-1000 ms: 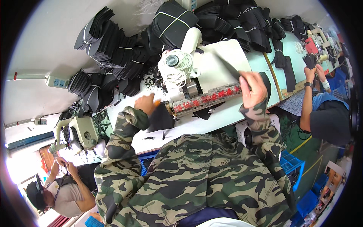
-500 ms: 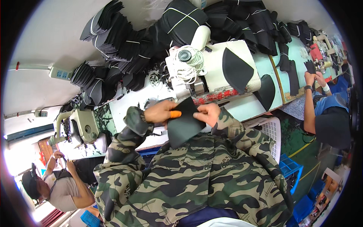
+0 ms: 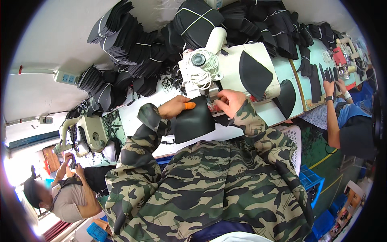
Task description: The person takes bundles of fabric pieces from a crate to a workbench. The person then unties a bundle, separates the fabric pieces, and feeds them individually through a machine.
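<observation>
My left hand (image 3: pixel 174 107), an orange cover on its thumb, grips the upper left part of a black flexible sheet panel (image 3: pixel 195 123). The panel hangs over the near edge of the white table, its upper end by the head of a cream sewing machine (image 3: pixel 229 64). Just right of the panel, my right hand (image 3: pixel 232 102) is beside the machine head with fingers bent inward. What its fingertips hold, if anything, is hidden. On top of the machine rest a curved black panel (image 3: pixel 254 74) and a coil of white cord (image 3: pixel 201 70).
Tied stacks of black panels (image 3: pixel 133 48) line the wall behind. Another black panel (image 3: pixel 285 99) lies right of the machine. A second machine (image 3: pixel 90 135) stands at left. Co-workers sit at left (image 3: pixel 68 189) and right (image 3: pixel 342 117). A white basket (image 3: pixel 293 141) is beside me.
Both hands have moved up toward the machine head, the black panel with them. My right hand has come off the panel's right edge and is now beside the machine head.
</observation>
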Motion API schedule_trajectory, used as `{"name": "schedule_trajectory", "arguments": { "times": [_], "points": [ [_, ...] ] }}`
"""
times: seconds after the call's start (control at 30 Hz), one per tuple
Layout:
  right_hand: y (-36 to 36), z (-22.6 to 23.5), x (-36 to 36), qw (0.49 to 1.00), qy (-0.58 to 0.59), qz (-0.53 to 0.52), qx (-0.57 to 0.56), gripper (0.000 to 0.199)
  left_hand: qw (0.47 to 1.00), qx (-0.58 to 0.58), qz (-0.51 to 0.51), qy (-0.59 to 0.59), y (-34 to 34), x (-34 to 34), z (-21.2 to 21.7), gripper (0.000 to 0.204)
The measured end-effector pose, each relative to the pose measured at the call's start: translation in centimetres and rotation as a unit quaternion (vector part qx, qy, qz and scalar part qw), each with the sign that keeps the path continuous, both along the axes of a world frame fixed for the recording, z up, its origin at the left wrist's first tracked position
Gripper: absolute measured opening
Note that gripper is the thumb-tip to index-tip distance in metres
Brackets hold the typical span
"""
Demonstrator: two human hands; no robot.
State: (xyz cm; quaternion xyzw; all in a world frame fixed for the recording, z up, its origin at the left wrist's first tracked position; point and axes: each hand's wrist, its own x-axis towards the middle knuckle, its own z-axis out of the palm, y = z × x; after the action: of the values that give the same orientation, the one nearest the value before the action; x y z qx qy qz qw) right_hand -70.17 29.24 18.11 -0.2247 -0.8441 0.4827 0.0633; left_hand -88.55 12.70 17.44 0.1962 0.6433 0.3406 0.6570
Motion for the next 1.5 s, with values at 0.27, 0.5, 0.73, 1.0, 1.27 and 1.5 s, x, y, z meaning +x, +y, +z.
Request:
{"name": "schedule_trajectory", "arguments": {
  "times": [0.27, 0.5, 0.73, 1.0, 1.27, 1.5],
  "points": [
    [1.5, 2.0, -1.6, 0.961, -0.027, 0.119, 0.248, 0.035, 0.997, 0.054, 0.036, 0.044, 2.6, 1.9, 0.3, 0.025],
    [1.3, 0.7, 2.8, 0.991, -0.06, 0.064, 0.097, 0.025, 0.999, -0.034, -0.028, 0.01, 3.7, 0.8, 1.9, 0.024],
    [4.7, 5.3, 5.3, 0.952, 0.154, -0.167, 0.205, 0.016, 0.933, 0.069, 0.029, 0.351, -0.5, -1.5, -0.6, 0.026],
    [2.2, 1.5, 4.5, 0.99, 0.072, -0.029, 0.116, 0.022, 0.721, -0.076, -0.258, 0.639, -5.0, -0.5, -4.4, 0.029],
    [-2.6, -0.9, 3.4, 0.971, -0.015, 0.108, -0.211, 0.041, 0.965, 0.075, -0.245, 0.065, -0.5, 1.1, 4.6, 0.016],
    [-2.8, -1.0, 0.5, 0.983, -0.101, 0.152, -0.016, 0.029, 0.993, 0.059, -0.066, 0.084, -0.4, 1.4, 1.3, 0.023]
  ]
}}
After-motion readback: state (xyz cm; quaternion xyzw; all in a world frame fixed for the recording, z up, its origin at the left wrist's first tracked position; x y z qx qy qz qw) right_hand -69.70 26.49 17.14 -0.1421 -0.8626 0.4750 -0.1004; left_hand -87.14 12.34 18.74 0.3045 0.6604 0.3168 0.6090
